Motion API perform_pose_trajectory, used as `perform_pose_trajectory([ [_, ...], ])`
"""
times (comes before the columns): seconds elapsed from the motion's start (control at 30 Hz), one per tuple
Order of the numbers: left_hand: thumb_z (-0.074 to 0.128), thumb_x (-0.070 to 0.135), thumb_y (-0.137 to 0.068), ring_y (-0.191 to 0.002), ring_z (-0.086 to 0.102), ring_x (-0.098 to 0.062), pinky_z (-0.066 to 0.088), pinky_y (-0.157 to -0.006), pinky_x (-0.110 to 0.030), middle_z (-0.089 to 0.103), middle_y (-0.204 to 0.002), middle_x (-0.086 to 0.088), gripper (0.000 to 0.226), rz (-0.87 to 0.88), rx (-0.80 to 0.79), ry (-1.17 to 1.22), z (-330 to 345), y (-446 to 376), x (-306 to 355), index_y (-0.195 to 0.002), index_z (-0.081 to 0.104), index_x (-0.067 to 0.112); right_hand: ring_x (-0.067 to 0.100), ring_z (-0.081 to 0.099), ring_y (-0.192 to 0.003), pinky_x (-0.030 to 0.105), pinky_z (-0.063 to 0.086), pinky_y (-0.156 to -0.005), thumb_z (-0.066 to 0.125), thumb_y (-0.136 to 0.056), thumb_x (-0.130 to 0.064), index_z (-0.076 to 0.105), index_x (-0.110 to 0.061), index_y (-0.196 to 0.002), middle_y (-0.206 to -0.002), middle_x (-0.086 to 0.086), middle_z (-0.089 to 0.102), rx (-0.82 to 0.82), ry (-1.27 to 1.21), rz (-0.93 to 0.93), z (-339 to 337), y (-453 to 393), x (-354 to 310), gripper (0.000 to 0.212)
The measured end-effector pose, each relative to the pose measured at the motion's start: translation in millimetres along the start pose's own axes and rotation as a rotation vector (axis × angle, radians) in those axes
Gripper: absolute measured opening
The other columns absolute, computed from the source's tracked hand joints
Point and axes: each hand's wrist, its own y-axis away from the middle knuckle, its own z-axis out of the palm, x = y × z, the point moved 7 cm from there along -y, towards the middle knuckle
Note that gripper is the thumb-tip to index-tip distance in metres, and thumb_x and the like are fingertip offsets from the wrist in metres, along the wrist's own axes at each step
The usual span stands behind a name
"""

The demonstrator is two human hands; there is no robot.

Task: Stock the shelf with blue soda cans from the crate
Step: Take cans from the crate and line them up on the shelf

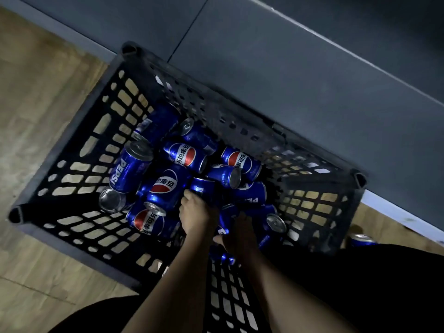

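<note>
Both hands down in the crate (72, 150), among the cans.

I see wood floor (36, 104) on the left with the black slotted crate standing on it; blue cans (165, 186) lie jumbled on the crate bottom, most on their sides. Left hand (195, 216) reaches into the middle of the pile, fingers curled round one can (201, 188). Right hand (240, 233) sits just beside it, fingers down among the cans; can't tell if they pinch anything. Grey shelf (312, 80) runs along the crate's far side. One more can (361, 239) stands on the floor outside the crate, far right.
</note>
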Motion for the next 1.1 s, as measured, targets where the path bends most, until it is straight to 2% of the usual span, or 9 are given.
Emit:
perform_pose_trajectory([
  [0.1, 0.070, 0.033, -0.080, -0.113, 0.049, -0.041, 0.040, -0.095, -0.046, 0.049, -0.125, -0.025, 0.062, -0.001, 0.082, 0.048, 5.2, -3.9, -4.2, -0.118, 0.034, -0.001, 0.028, 0.046, -0.122, 0.031, 0.040, -0.097, 0.079, -0.073, -0.029, 0.033, -0.003, -0.128, -0.136, 0.014, 0.034, 0.024, 0.052, -0.003, -0.8, -8.6, -0.3, 0.076],
  [0.23, 0.077, 0.034, -0.074, -0.111, 0.050, -0.041, 0.041, -0.094, -0.049, 0.050, -0.124, -0.023, 0.069, -0.005, 0.123, 0.067, 8.2, -3.6, -5.1, -0.117, 0.034, 0.002, 0.031, 0.048, -0.121, 0.029, 0.040, -0.095, 0.073, -0.080, -0.021, 0.038, -0.001, -0.128, -0.137, 0.016, 0.034, 0.019, 0.084, -0.033, -1.6, -14.8, 1.7, 0.062],
  [0.33, 0.077, 0.033, -0.074, -0.112, 0.050, -0.041, 0.040, -0.094, -0.049, 0.048, -0.126, -0.021, 0.071, -0.008, 0.119, 0.073, 8.0, -4.8, -6.8, -0.120, 0.032, 0.002, 0.030, 0.048, -0.120, 0.029, 0.040, -0.096, 0.073, -0.080, -0.022, 0.038, 0.000, -0.126, -0.136, 0.016, 0.035, 0.047, 0.080, -0.041, -0.6, -13.0, 2.4, 0.062],
  [0.57, 0.075, 0.033, -0.074, -0.116, 0.047, -0.038, 0.039, -0.095, -0.050, 0.048, -0.125, -0.019, 0.065, 0.041, 0.097, 0.080, -9.9, 6.7, 3.9, -0.115, 0.034, 0.004, 0.028, 0.047, -0.121, 0.028, 0.041, -0.094, 0.076, -0.076, -0.032, 0.035, -0.001, -0.131, -0.137, 0.014, 0.034, 0.159, 0.026, -0.005, -13.7, 11.5, 3.9, 0.075],
  [0.77, 0.081, 0.037, -0.064, -0.109, 0.050, -0.036, 0.045, -0.090, -0.053, 0.052, -0.120, -0.016, 0.073, 0.121, 0.130, 0.183, -69.5, 49.3, 30.0, -0.112, 0.035, 0.008, 0.031, 0.050, -0.114, 0.035, 0.046, -0.095, 0.086, -0.059, -0.016, 0.041, -0.001, -0.121, -0.132, 0.015, 0.040, 0.267, -0.153, 0.019, -59.1, 68.4, -13.0, 0.078],
  [0.9, 0.080, 0.035, -0.062, -0.098, 0.054, -0.030, 0.050, -0.083, -0.045, 0.054, -0.111, -0.010, 0.067, 0.186, 0.195, 0.271, -127.4, 92.3, 58.4, -0.101, 0.029, 0.017, 0.032, 0.050, -0.112, 0.033, 0.046, -0.089, 0.083, -0.063, -0.023, 0.037, -0.001, -0.123, -0.131, 0.015, 0.038, 0.326, -0.175, 0.003, -98.4, 116.3, -39.9, 0.079],
  [1.03, 0.079, 0.035, -0.062, -0.092, 0.055, -0.030, 0.050, -0.078, -0.044, 0.055, -0.108, -0.011, 0.065, 0.239, 0.196, 0.324, -183.3, 141.7, 90.1, -0.097, 0.028, 0.017, 0.033, 0.045, -0.118, 0.037, 0.040, -0.095, 0.082, -0.063, -0.026, 0.036, -0.001, -0.121, -0.130, 0.015, 0.043, 0.410, -0.276, 0.015, -138.2, 178.2, -65.8, 0.078],
  [1.1, 0.080, 0.033, -0.064, -0.090, 0.056, -0.026, 0.049, -0.076, -0.039, 0.055, -0.104, -0.007, 0.062, 0.269, 0.183, 0.379, -211.5, 170.7, 105.8, -0.098, 0.030, 0.017, 0.034, 0.047, -0.114, 0.037, 0.040, -0.093, 0.082, -0.062, -0.026, 0.037, -0.003, -0.114, -0.125, 0.014, 0.049, 0.447, -0.353, 0.007, -157.7, 214.7, -77.6, 0.073],
])
